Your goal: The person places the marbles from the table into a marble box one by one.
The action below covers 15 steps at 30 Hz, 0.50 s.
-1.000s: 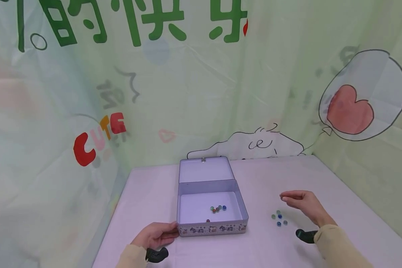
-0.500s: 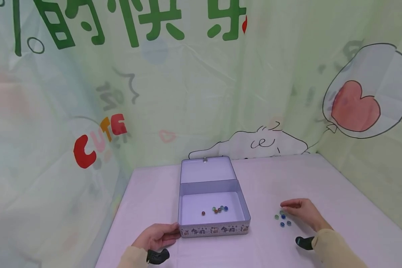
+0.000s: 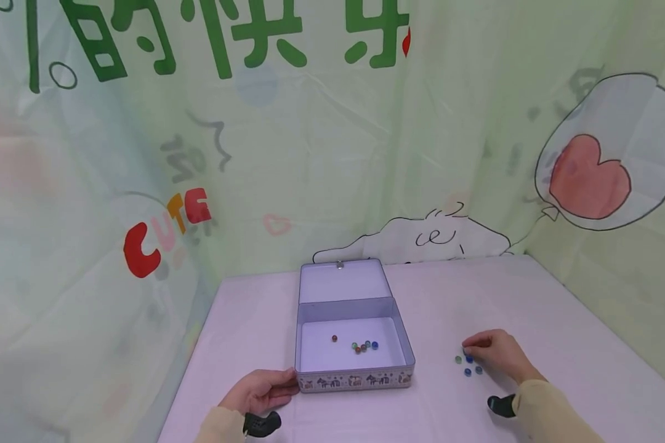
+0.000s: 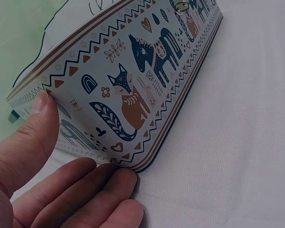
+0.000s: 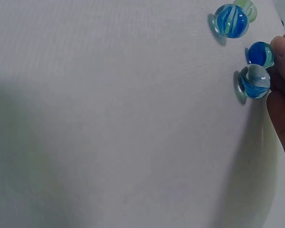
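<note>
My left hand rests at the front left corner of an open tin box with animal prints. In the left wrist view its thumb presses the side wall and its other fingers touch the bottom edge. My right hand is at a small group of glass marbles on the table, thumb and fingertips around one that they mostly hide. The right wrist view shows a blue marble and a clear-blue marble by the fingers, with a blue-white marble and a green marble farther off.
Inside the box lie a brown marble by itself and several marbles in a cluster. The hinged lid leans back. Printed cloth hangs behind and beside the pale-covered table.
My right hand has lowered onto the marbles and its fingertips have closed around one. The lone brown marble has rolled from the box's front toward the back left. The left hand stays at the corner.
</note>
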### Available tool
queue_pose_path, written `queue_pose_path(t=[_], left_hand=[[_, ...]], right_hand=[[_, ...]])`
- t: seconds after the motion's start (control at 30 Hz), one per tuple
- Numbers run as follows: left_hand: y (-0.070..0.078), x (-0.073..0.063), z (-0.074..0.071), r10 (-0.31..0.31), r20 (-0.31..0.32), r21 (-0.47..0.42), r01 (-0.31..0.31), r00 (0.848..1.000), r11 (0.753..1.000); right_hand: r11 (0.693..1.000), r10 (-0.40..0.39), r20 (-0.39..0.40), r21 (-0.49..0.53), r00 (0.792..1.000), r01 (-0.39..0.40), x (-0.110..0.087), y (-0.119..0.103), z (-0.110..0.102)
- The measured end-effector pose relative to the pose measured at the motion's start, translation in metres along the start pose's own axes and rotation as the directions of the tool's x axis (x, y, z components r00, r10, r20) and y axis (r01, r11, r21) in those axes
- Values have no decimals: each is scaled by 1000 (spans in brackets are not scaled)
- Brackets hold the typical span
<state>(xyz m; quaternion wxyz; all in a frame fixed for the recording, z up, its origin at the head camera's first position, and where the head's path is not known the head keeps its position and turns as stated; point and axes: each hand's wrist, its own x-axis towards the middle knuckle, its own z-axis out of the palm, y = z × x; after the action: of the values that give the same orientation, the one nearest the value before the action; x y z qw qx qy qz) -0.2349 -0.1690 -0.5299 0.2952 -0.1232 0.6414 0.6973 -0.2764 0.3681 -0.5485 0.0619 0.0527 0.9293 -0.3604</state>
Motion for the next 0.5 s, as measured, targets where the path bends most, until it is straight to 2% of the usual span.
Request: queue_pose_path(t=[0.27,0.4,0.5], left_hand=[[-1,-2,2,11,10,15,-11,1000,1000],[-2,-2,1,26,28,25,-27,999,999],[-1,-2,1,26,21,22,-27,999,999]], right_hand=[[999,16,-12,31,1000,-16,-4,-1,0],[992,1,-43,125,999,4,-11,-6,-9],[980,-39,-61,192,997,50,-15,-13,-18]])
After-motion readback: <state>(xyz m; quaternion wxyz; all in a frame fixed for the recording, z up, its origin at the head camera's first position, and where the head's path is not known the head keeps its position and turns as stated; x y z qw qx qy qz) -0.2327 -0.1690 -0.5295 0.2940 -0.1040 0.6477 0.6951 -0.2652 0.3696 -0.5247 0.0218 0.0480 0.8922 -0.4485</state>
